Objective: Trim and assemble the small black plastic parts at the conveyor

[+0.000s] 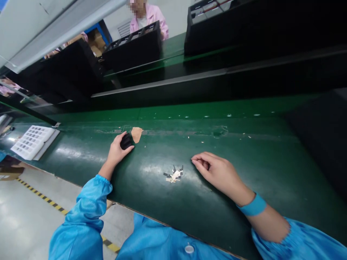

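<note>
My left hand (117,148) curls round a small black ridged block (125,141), thumb and fingers on its sides, at the left of the green worktop (151,195). Right beside the block lies a tan scrap (136,135) of paper or tape. My right hand (217,169), with a blue band at the wrist, rests low over the worktop with thumb and index finger pinched together. Whatever is between those fingertips, if anything, is too small to see. A small heap of black and pale strips (174,175) lies between my hands.
White trays (34,142) with dark pieces lie stacked at the far left. Black bins (132,48) stand on a raised ledge behind the worktop. A large dark box (322,137) stands at the right. A person in pink (155,18) is across the line.
</note>
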Action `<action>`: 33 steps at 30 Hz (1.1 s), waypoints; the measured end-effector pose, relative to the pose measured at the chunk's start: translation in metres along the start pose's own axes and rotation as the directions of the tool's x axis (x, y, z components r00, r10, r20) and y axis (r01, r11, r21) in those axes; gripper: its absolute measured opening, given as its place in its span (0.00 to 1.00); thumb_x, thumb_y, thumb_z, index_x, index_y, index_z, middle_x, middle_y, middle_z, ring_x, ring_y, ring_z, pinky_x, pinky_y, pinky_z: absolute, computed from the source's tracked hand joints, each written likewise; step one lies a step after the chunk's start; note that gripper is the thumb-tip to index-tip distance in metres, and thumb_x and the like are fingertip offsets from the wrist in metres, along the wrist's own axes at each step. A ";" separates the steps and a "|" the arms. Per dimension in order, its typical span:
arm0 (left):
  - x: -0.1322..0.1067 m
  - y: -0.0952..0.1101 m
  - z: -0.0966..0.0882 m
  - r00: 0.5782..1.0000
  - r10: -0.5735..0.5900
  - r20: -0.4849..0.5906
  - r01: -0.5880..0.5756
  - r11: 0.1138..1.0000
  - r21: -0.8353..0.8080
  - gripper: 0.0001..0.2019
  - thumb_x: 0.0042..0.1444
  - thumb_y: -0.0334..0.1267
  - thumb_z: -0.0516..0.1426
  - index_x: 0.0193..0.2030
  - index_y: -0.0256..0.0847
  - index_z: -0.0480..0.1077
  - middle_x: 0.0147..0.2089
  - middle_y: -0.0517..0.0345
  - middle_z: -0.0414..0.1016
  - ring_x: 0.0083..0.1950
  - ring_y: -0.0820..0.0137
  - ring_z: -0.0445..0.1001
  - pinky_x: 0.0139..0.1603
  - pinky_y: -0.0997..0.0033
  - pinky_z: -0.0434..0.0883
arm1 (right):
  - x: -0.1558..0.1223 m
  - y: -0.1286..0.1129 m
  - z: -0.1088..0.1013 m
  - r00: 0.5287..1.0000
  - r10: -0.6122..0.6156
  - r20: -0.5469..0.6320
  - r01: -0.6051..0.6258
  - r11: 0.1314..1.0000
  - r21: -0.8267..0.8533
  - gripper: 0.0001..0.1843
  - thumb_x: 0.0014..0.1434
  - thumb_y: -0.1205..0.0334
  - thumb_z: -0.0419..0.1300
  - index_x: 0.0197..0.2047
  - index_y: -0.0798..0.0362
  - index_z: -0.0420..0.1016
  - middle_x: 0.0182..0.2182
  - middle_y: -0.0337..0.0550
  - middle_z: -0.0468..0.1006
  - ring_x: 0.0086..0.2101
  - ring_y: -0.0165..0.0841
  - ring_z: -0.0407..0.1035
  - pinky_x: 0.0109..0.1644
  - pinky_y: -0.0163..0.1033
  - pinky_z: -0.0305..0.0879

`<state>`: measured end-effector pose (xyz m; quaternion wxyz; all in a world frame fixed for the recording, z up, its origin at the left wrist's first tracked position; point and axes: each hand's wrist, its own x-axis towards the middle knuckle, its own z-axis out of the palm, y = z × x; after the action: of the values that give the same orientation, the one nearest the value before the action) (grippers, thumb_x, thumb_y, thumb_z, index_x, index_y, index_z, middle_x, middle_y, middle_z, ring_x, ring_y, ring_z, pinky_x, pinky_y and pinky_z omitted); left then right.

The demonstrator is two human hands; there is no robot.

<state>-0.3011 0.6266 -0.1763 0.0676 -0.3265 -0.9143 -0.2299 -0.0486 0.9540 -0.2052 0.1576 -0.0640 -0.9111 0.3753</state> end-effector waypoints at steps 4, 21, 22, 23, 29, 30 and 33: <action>0.004 0.032 0.027 0.995 0.090 0.041 -0.088 0.994 -0.067 0.38 0.54 0.43 0.69 0.69 0.41 0.62 0.64 0.44 0.73 0.64 0.54 0.73 0.67 0.51 0.69 | -0.002 0.001 0.000 1.000 0.008 0.007 -0.008 1.000 -0.018 0.11 0.67 0.58 0.55 0.38 0.50 0.79 0.29 0.40 0.78 0.26 0.31 0.71 0.32 0.36 0.65; 0.030 0.105 0.070 0.983 0.158 -0.096 -0.167 0.981 -0.098 0.42 0.52 0.48 0.71 0.69 0.37 0.59 0.66 0.36 0.68 0.69 0.46 0.66 0.70 0.42 0.63 | 0.000 -0.011 -0.005 0.943 -0.271 0.194 0.303 0.940 -0.157 0.12 0.71 0.64 0.54 0.48 0.51 0.80 0.42 0.47 0.81 0.43 0.37 0.74 0.47 0.41 0.68; 0.026 0.109 0.063 0.975 0.177 -0.132 -0.188 0.979 -0.080 0.41 0.53 0.49 0.70 0.69 0.37 0.60 0.67 0.36 0.67 0.70 0.45 0.65 0.70 0.42 0.62 | 0.002 -0.015 -0.004 0.923 -0.309 0.232 0.351 0.920 -0.172 0.12 0.72 0.65 0.54 0.49 0.51 0.80 0.43 0.47 0.81 0.44 0.38 0.74 0.48 0.42 0.68; 0.020 0.113 0.055 0.965 0.200 -0.171 -0.214 0.974 -0.068 0.38 0.55 0.48 0.69 0.68 0.38 0.61 0.67 0.37 0.67 0.70 0.46 0.64 0.70 0.42 0.62 | 0.003 -0.019 -0.003 0.905 -0.333 0.265 0.386 0.904 -0.184 0.12 0.72 0.65 0.55 0.49 0.51 0.80 0.44 0.47 0.81 0.44 0.38 0.73 0.47 0.43 0.68; -0.022 0.142 0.028 0.934 0.353 -0.049 -0.356 0.914 -0.194 0.08 0.66 0.35 0.58 0.50 0.40 0.75 0.53 0.46 0.76 0.56 0.59 0.76 0.59 0.55 0.72 | 0.012 -0.032 0.000 0.839 -0.360 0.409 0.490 0.827 -0.278 0.08 0.71 0.65 0.58 0.47 0.53 0.79 0.48 0.48 0.80 0.45 0.40 0.69 0.44 0.44 0.61; -0.025 0.145 0.029 0.933 0.359 0.011 -0.346 0.906 -0.245 0.07 0.67 0.35 0.58 0.49 0.40 0.75 0.52 0.46 0.76 0.56 0.60 0.76 0.58 0.57 0.73 | 0.012 -0.032 0.000 0.839 -0.350 0.416 0.488 0.823 -0.291 0.08 0.72 0.65 0.57 0.45 0.53 0.78 0.46 0.48 0.79 0.44 0.39 0.68 0.44 0.44 0.60; -0.027 0.155 0.034 0.906 0.385 0.173 -0.303 0.878 -0.371 0.08 0.68 0.35 0.57 0.49 0.40 0.75 0.49 0.49 0.77 0.53 0.63 0.76 0.55 0.60 0.74 | 0.009 -0.029 0.000 0.852 -0.321 0.414 0.468 0.821 -0.326 0.09 0.73 0.65 0.54 0.43 0.55 0.76 0.42 0.48 0.78 0.41 0.39 0.66 0.42 0.44 0.59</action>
<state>-0.1815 0.7326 -0.1558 -0.0606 -0.5169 -0.7897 -0.3250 -0.0572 0.9352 -0.1824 0.0558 0.1630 -0.9756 0.1365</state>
